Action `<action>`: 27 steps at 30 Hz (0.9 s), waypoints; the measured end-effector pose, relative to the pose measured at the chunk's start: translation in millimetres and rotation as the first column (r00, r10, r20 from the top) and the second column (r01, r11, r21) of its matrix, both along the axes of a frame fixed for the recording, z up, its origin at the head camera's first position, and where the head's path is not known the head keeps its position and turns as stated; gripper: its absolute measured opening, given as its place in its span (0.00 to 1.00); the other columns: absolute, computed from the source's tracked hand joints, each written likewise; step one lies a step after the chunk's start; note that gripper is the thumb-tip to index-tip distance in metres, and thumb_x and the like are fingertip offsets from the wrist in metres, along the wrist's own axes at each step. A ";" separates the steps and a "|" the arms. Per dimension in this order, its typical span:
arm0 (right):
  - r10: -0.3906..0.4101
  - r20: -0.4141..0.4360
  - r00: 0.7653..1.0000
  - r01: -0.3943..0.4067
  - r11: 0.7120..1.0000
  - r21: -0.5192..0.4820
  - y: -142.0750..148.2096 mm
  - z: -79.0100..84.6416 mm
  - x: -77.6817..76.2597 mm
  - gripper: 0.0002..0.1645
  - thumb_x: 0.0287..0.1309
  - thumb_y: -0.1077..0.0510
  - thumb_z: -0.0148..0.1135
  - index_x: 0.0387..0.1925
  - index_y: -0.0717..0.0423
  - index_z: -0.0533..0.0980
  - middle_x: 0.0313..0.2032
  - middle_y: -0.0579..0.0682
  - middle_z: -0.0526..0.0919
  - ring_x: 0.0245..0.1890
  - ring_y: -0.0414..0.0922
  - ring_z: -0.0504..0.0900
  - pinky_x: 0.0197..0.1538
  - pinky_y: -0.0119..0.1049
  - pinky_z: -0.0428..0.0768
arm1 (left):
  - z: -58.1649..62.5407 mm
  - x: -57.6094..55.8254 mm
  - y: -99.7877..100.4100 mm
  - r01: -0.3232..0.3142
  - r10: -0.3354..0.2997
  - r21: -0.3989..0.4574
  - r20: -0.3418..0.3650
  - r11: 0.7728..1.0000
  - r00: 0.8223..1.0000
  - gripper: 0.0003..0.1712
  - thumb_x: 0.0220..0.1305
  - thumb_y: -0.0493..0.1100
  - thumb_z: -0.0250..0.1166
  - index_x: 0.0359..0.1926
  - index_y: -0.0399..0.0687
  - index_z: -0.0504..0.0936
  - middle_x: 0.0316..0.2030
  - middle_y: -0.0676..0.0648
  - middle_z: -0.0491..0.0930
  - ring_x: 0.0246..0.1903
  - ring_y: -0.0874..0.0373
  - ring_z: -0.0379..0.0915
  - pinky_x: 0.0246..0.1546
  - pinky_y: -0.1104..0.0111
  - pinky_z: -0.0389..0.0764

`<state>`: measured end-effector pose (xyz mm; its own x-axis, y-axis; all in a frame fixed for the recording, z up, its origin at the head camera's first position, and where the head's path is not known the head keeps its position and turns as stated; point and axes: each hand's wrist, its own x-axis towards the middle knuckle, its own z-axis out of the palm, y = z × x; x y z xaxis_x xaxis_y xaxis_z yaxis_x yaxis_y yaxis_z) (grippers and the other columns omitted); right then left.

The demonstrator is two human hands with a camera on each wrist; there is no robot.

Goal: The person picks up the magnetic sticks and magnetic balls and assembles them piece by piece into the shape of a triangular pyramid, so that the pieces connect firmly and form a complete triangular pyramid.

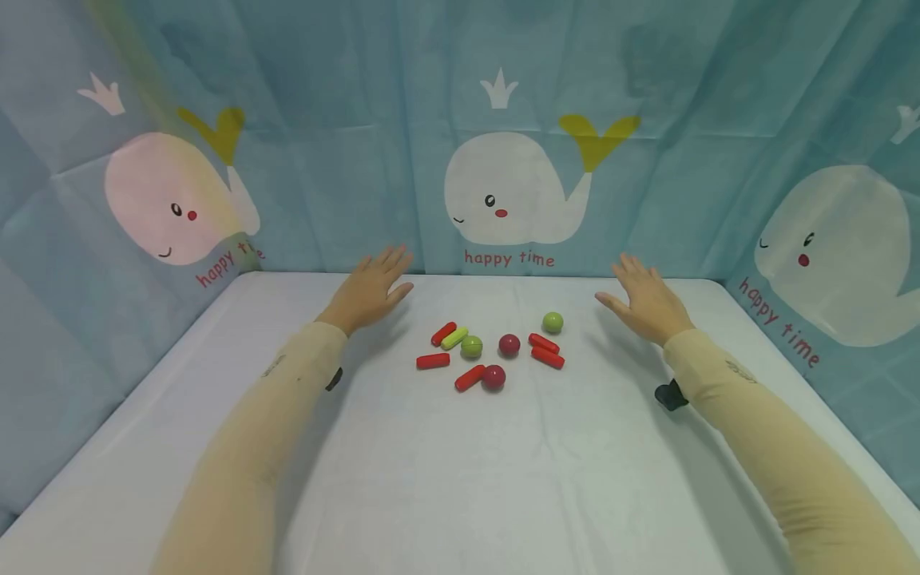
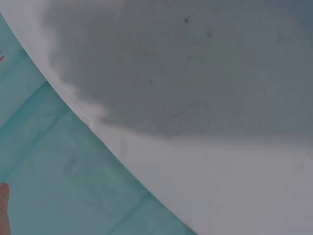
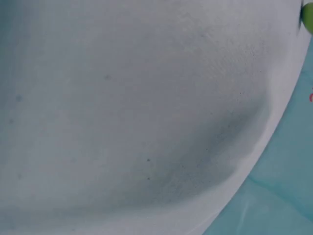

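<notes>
Fabric [image 1: 338,192] printed with whales [image 1: 517,176] backs the white table [image 1: 467,479] bearing round pieces [image 1: 509,345].

- Your head view is bright and fairly sharp, with a yellowish streak on the curtain [image 1: 345,88] at upper left.
- Your left arm [image 1: 247,439] and right arm [image 1: 769,439] throw soft shadows inward across the table [image 1: 503,487].
- A small glint shows on the nearer red ball [image 1: 493,378].
- Your wrist views are dimmer and greyer, soft-edged shadows filling much of each, the table's edge bowed.
</notes>
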<state>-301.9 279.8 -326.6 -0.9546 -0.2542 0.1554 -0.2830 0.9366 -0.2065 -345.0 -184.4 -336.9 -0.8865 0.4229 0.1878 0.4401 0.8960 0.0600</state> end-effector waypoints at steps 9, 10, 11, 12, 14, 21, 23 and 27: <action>0.014 0.014 1.000 -0.015 1.000 0.009 -2.5 -1.6 5.9 0.52 0.70 0.31 0.46 0.76 0.66 0.49 0.78 0.65 0.44 0.78 0.62 0.42 0.78 0.59 0.41 | 0.4 5.2 7.4 0.016 -0.016 -0.007 0.052 1.000 0.999 0.39 0.76 0.59 0.44 0.79 0.50 0.47 0.80 0.44 0.43 0.79 0.44 0.37 0.77 0.46 0.41; 0.017 0.016 1.000 -0.017 1.000 0.011 -2.9 -1.9 6.4 0.52 0.70 0.31 0.45 0.76 0.66 0.49 0.78 0.65 0.44 0.78 0.62 0.42 0.78 0.59 0.42 | 0.7 6.1 8.1 0.021 -0.020 -0.005 0.052 1.000 0.998 0.39 0.76 0.59 0.44 0.79 0.50 0.47 0.80 0.44 0.43 0.79 0.44 0.37 0.77 0.46 0.42; 0.019 0.017 1.000 -0.019 1.000 0.010 -3.4 -2.3 6.7 0.52 0.69 0.31 0.45 0.76 0.66 0.49 0.78 0.65 0.44 0.78 0.62 0.42 0.78 0.59 0.42 | 1.0 7.1 8.6 0.026 -0.026 0.000 0.055 1.000 0.998 0.38 0.76 0.58 0.45 0.79 0.50 0.47 0.80 0.44 0.44 0.79 0.44 0.38 0.77 0.45 0.42; 0.020 0.017 1.000 -0.020 1.000 0.008 -3.9 -2.8 7.0 0.53 0.69 0.31 0.45 0.76 0.65 0.49 0.78 0.65 0.44 0.78 0.62 0.42 0.78 0.59 0.42 | 1.4 8.4 9.2 0.029 -0.029 0.002 0.058 1.000 0.998 0.38 0.76 0.58 0.45 0.79 0.50 0.48 0.79 0.44 0.44 0.79 0.44 0.38 0.77 0.46 0.42; 0.022 0.020 1.000 -0.022 1.000 0.005 -5.0 -3.7 7.0 0.53 0.69 0.30 0.45 0.76 0.65 0.49 0.78 0.65 0.44 0.78 0.62 0.42 0.78 0.59 0.42 | 1.6 10.1 9.9 0.035 -0.035 -0.003 0.056 0.999 0.998 0.38 0.76 0.58 0.46 0.79 0.50 0.49 0.79 0.44 0.44 0.79 0.43 0.38 0.77 0.45 0.42; 0.027 0.043 0.999 -0.028 0.999 0.019 -9.7 -6.7 6.6 0.53 0.69 0.30 0.46 0.77 0.63 0.48 0.78 0.65 0.44 0.78 0.62 0.42 0.78 0.59 0.43 | -1.4 14.6 13.6 0.050 -0.047 -0.064 0.044 0.997 0.998 0.38 0.76 0.59 0.44 0.79 0.51 0.48 0.79 0.44 0.45 0.79 0.45 0.38 0.77 0.46 0.42; 0.028 0.045 0.999 -0.029 0.999 0.023 -11.6 -7.2 6.2 0.53 0.69 0.31 0.46 0.77 0.63 0.48 0.78 0.64 0.44 0.78 0.62 0.42 0.78 0.59 0.43 | -1.4 16.7 14.6 0.058 -0.056 -0.069 0.039 0.996 0.998 0.38 0.75 0.59 0.45 0.79 0.51 0.49 0.79 0.44 0.45 0.79 0.45 0.39 0.77 0.46 0.43; 0.036 0.042 0.998 -0.037 0.999 0.011 -17.1 -7.3 5.3 0.52 0.69 0.32 0.48 0.77 0.63 0.49 0.78 0.65 0.46 0.78 0.62 0.43 0.78 0.59 0.43 | -1.4 21.1 15.5 0.081 -0.078 -0.048 0.047 0.996 0.996 0.38 0.75 0.58 0.48 0.79 0.51 0.50 0.79 0.43 0.46 0.79 0.44 0.40 0.77 0.45 0.43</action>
